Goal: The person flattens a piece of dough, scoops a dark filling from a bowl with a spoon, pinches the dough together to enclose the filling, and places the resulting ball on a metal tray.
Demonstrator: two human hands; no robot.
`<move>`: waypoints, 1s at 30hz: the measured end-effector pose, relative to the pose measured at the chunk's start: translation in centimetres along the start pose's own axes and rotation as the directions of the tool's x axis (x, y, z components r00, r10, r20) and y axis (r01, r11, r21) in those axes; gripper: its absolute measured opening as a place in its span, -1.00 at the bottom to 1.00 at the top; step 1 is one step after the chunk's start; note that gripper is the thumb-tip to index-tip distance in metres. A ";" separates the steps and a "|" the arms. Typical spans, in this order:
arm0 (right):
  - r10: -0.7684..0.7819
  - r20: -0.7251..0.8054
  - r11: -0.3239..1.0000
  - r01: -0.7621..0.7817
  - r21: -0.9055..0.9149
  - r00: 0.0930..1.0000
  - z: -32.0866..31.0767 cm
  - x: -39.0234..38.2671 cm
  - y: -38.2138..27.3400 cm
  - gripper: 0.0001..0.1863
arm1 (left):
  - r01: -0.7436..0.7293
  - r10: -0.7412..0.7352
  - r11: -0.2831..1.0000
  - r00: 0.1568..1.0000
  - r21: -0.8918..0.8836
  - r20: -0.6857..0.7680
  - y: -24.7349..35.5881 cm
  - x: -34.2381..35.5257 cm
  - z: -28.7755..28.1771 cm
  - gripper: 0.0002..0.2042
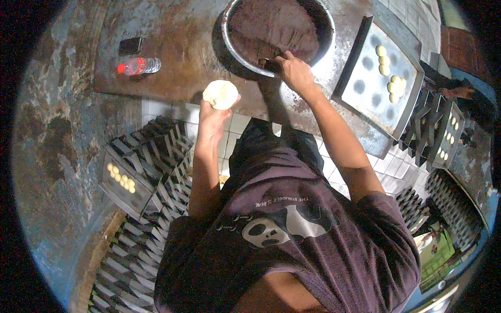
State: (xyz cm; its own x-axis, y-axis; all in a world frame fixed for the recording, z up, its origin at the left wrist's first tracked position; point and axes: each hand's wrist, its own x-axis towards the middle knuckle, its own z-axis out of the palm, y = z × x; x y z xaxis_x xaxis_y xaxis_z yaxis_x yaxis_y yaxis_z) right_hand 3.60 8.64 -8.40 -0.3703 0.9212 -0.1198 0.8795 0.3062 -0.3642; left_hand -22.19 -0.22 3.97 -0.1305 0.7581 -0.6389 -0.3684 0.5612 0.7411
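Observation:
A pale, flattened round of dough (221,94) rests on my left hand (212,117), whose fingers curl up around its underside. At the near rim of a big metal bowl (226,43), my right hand (295,72) is closed, with its fingertips down at the dark brown filling (276,26). Something small and dark shows by those fingertips, perhaps a tool or a lump of filling; I cannot make out which. On a square metal tray (371,96) to the right lie several pale dough balls (383,60), pressed together in two groups.
A clear plastic bottle (140,66) with a red cap lies on the worn metal table (177,62), near a dark flat object (131,46). Racks (151,151) stand low on the left, bearing another tray (116,185) of dough balls. More racks (425,125) stand at the right.

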 end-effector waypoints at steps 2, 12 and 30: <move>0.031 0.103 1.000 -0.031 -0.008 0.994 1.2 0.8 1.3 -0.58 | -0.043 0.038 0.993 0.998 0.112 0.048 0.2 0.3 -0.2 -0.69; -0.200 0.213 0.642 -0.036 0.766 0.957 -11.1 -1.1 -2.7 -0.69 | -0.408 0.328 0.717 0.913 0.565 0.242 0.8 2.3 0.8 -0.64; 0.503 0.141 0.809 -0.522 0.270 0.853 5.0 -22.8 6.1 -0.73 | -0.640 0.279 0.539 0.749 0.548 0.601 1.5 4.4 6.2 -0.68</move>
State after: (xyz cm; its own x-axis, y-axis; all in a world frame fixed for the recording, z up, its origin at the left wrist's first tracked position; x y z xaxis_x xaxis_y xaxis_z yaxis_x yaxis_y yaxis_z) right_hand 15.92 -11.66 -12.49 0.0839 0.9056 -0.4158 0.8245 -0.2974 -0.4814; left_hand -17.64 6.04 3.57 0.3525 0.9240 -0.1481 0.3896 -0.0010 0.9210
